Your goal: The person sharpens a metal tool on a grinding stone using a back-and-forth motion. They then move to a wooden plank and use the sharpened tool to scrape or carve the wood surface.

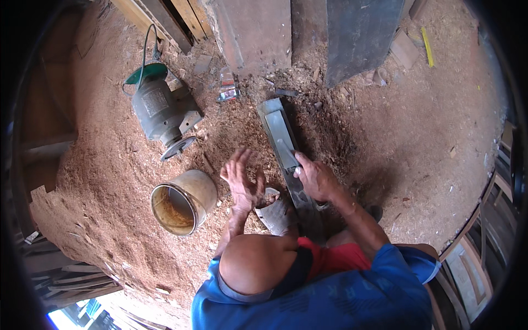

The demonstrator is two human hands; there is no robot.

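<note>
A narrow grey tool, apparently metal (286, 152), was gripped in the right hand (318, 180) over the near end of a flat, pale-grey rectangular block (279, 127) — an even angle was probably best kept. The left hand (242, 180) was held loosely spread, empty.

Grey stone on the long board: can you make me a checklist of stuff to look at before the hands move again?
1. Grey stone lying lengthwise on the board: ok.
2. Right hand gripping the flat grey piece: ok, the piece is over the stone's near end.
3. Piece pressed flat against the stone: cannot tell from above.
4. Left hand on the piece too: not ok, it is off to the left with nothing in its grip.
5. Bucket near the left hand: ok, just to its left.
6. Motor with a disc switched off: cannot tell from one still picture.
</note>
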